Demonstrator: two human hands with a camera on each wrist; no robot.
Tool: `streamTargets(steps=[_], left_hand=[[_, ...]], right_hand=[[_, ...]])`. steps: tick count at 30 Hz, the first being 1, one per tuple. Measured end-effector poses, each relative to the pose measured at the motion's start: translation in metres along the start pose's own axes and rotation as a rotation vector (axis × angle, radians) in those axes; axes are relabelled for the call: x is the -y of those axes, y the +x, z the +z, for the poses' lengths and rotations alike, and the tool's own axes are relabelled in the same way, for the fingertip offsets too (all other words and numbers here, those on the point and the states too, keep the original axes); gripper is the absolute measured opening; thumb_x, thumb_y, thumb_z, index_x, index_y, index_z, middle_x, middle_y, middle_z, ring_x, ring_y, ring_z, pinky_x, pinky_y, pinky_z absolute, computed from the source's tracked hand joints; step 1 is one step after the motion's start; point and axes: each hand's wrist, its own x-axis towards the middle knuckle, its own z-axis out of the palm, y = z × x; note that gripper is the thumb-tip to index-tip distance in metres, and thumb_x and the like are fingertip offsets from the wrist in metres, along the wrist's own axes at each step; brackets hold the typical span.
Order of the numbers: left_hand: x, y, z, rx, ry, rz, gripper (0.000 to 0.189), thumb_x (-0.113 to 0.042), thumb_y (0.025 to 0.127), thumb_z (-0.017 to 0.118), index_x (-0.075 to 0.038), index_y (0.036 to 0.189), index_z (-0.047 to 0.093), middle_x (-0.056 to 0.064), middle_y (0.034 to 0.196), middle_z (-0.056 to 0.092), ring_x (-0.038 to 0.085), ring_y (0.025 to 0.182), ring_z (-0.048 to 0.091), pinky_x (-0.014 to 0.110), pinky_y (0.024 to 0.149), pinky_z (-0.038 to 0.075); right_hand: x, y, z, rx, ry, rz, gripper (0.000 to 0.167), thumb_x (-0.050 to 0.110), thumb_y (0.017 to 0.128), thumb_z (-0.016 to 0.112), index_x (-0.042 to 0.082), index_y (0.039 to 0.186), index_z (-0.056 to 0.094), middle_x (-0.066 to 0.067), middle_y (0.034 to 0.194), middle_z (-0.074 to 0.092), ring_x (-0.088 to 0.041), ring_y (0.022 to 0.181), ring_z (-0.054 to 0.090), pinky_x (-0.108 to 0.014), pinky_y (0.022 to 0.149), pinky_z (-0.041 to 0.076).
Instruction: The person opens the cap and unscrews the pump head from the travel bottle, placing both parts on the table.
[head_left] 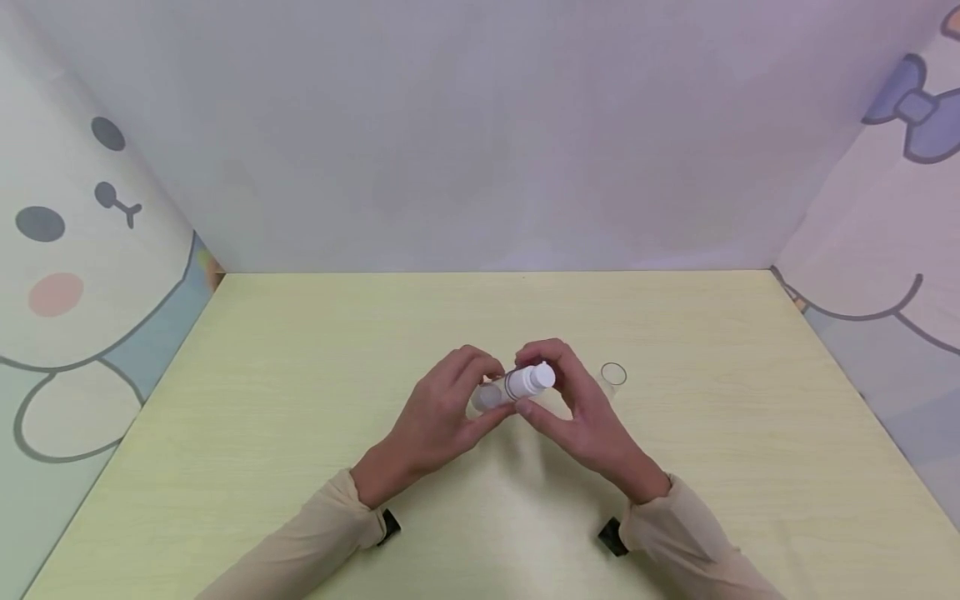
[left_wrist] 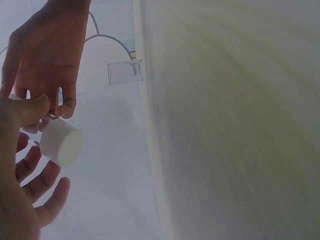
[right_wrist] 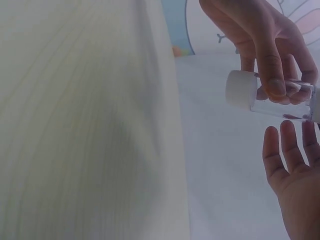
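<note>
A small clear pump bottle (head_left: 491, 396) with a white pump top (head_left: 536, 379) is held tilted above the table, its top toward the right. My left hand (head_left: 442, 408) grips the clear body, thumb on the near side and fingers on the far side. In the right wrist view the white base (right_wrist: 240, 90) sticks out past the left fingers. My right hand (head_left: 585, 417) pinches around the collar below the pump top between thumb and forefinger. Its other fingers (right_wrist: 287, 145) spread loosely beside the bottle. In the left wrist view the white base (left_wrist: 62, 142) faces the camera.
A clear cylindrical cap or cup (head_left: 613, 374) stands on the table (head_left: 315, 350) just right of my right hand; the left wrist view shows its see-through wall (left_wrist: 124, 73). A plain pale wall (head_left: 480, 142) rises behind the table, with cartoon-printed panels (head_left: 75, 250) at the sides.
</note>
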Motion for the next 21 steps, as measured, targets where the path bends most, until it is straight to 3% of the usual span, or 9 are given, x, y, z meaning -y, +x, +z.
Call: streamTargets(steps=[4, 10, 21], left_hand=[[-0.0002, 0.0003, 0.0001, -0.015, 0.046, 0.028, 0.044, -0.030, 0.084, 0.090, -0.009, 0.112, 0.062, 0.002, 0.107, 0.063, 0.016, 0.093, 0.062, 0.026, 0.076, 0.055], [-0.0002, 0.0005, 0.0003, -0.008, 0.090, 0.053, 0.044, -0.031, 0.085, 0.089, -0.009, 0.112, 0.063, 0.003, 0.107, 0.062, 0.018, 0.096, 0.061, 0.025, 0.077, 0.056], [-0.0016, 0.0012, -0.0048, 0.022, 0.162, 0.085, 0.044, -0.026, 0.082, 0.091, -0.011, 0.114, 0.064, 0.005, 0.107, 0.063, 0.017, 0.088, 0.058, 0.024, 0.070, 0.053]], right_hand=[[-0.0036, 0.0006, 0.0003, -0.023, -0.002, -0.002, 0.047, -0.004, 0.092, 0.074, 0.008, 0.128, 0.048, -0.005, 0.115, 0.054, -0.017, 0.101, 0.058, -0.025, 0.090, 0.050], [-0.0050, 0.0011, 0.0004, -0.030, 0.048, 0.016, 0.041, -0.008, 0.090, 0.075, 0.003, 0.117, 0.046, -0.006, 0.112, 0.053, -0.018, 0.102, 0.055, -0.023, 0.089, 0.050], [-0.0051, 0.0018, -0.0015, 0.020, 0.069, 0.003, 0.039, -0.009, 0.092, 0.071, 0.006, 0.119, 0.047, -0.007, 0.113, 0.053, -0.019, 0.104, 0.055, -0.025, 0.088, 0.051]])
